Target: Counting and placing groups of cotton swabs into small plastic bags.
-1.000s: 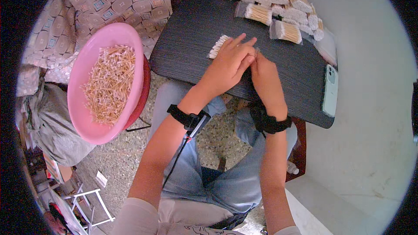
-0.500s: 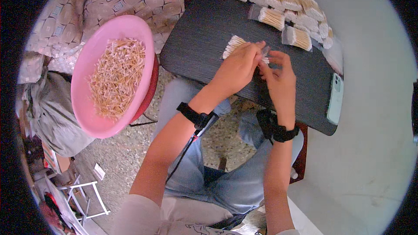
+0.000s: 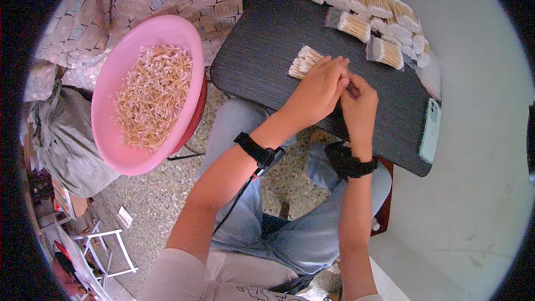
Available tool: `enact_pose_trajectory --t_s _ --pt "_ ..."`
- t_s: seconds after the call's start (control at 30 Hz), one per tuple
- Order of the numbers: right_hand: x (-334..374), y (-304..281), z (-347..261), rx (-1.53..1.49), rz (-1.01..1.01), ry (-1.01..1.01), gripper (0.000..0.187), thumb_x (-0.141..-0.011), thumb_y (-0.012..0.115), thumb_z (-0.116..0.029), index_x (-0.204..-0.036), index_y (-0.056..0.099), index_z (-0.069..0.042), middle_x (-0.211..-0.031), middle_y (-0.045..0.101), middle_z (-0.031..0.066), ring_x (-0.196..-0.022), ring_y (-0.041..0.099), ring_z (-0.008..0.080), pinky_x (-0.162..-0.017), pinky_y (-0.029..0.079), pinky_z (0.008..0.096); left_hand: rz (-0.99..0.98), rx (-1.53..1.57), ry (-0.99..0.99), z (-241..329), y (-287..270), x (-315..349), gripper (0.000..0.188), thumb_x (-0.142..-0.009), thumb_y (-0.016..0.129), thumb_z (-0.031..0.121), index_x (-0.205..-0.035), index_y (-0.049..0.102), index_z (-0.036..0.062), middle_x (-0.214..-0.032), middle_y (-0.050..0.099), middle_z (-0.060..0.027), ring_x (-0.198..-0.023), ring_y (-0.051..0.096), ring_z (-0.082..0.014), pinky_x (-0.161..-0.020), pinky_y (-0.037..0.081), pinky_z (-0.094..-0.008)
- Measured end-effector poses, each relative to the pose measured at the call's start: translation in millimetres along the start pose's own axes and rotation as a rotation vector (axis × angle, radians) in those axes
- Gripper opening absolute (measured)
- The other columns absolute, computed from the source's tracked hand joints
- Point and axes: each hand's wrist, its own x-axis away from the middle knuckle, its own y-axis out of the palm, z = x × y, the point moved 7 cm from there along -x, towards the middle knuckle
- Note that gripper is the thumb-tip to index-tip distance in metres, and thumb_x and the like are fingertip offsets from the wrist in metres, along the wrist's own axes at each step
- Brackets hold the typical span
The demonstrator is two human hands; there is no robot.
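Note:
A bundle of cotton swabs (image 3: pixel 304 61), white tips facing left, lies at the near part of the dark table. My left hand (image 3: pixel 320 89) is closed over its right side, hiding the rest; a little clear plastic shows along the bundle's edge. Up against the left fingertips, my right hand (image 3: pixel 362 106) has its fingers curled in, and what they pinch is hidden. A small dark reddish patch shows between the right thumb and fingers; I cannot tell what it is. Both wrists wear black straps.
Filled bags of cotton swabs (image 3: pixel 370 8) are piled at the table's (image 3: pixel 262 39) far right. A pale green phone (image 3: pixel 430 131) lies by the right edge, next to the wall. Left of the table, a pink basin (image 3: pixel 106 128) holds many loose swabs. A white folding frame (image 3: pixel 120 251) stands lower left.
My right hand has closed in against the left fingertips, its raised fingers curling down. The clear plastic and white tips seen between the hands are now covered.

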Motion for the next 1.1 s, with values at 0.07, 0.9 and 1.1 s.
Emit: enact_pose_trajectory --t_s 0.07,0.9,1.1 --pt "1 2 0 -0.416 -0.007 0.042 0.011 -0.078 0.062 0.0 -0.088 0.062 0.004 -0.08 0.065 0.0119 -0.078 0.065 0.0201 -0.069 0.051 0.0285 0.068 0.167 -0.115 -6 -9 0 0.015 -0.093 0.044 0.013 -0.103 0.046 0.0023 -0.119 0.055 -0.0186 -0.117 0.047 -0.0348 -0.104 0.029 -0.0457" --pt "-2 -28 -10 -0.642 -0.05 -0.018 0.021 -0.084 0.06 -0.002 -0.104 0.057 0.0 -0.101 0.061 0.007 -0.094 0.057 0.0145 -0.085 0.045 0.0261 -0.149 0.634 -0.294 -26 9 -8 0.05 -0.081 0.068 0.015 -0.124 0.045 0.0052 -0.11 0.057 -0.0067 -0.098 0.057 -0.0147 -0.085 0.047 -0.0298" --pt "1 -46 1 -0.671 0.028 0.027 0.016 -0.087 0.057 -0.005 -0.103 0.057 -0.001 -0.105 0.06 0.007 -0.096 0.056 0.0132 -0.085 0.044 0.0262 -0.239 1.001 -0.423 -11 29 -8 0.041 -0.081 0.068 0.008 -0.117 0.048 0.0047 -0.104 0.058 -0.0022 -0.095 0.056 -0.0108 -0.083 0.047 -0.0272"
